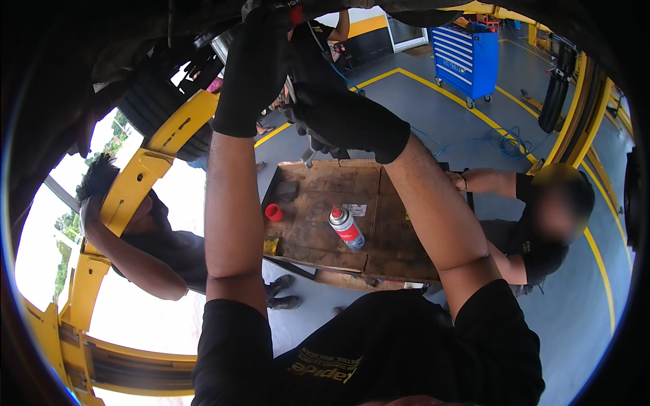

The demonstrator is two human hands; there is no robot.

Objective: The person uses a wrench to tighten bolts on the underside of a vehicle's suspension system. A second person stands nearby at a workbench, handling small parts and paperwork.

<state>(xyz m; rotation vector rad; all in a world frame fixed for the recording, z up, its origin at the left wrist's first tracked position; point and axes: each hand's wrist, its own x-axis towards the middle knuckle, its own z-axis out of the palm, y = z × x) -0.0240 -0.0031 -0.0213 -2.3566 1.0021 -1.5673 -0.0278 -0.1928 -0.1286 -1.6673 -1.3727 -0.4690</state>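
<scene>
Both my arms reach up to the dark underside of a raised vehicle. My left hand (pixel 256 74), in a black glove, is up against the parts there; its fingers are hidden from me. Lower and to the right, my right hand (pixel 349 120), also in a black glove, has its fingers curled round a silvery metal piece (pixel 309 158), whose end sticks out below them. The kind of this piece is not clear. Below my hands stands a brown-topped work table (pixel 311 237). On it are a red-and-white spray can (pixel 346 229) and a red cap (pixel 273 212).
Yellow lift arms (pixel 159 152) run along the left, beside a tire (pixel 145 95). One person (pixel 162 237) is at the left, another (pixel 535 223) at the table's right side, and a third (pixel 315 47) beyond my hands. A blue tool cabinet (pixel 467 64) and a blue hose (pixel 511 142) are farther back.
</scene>
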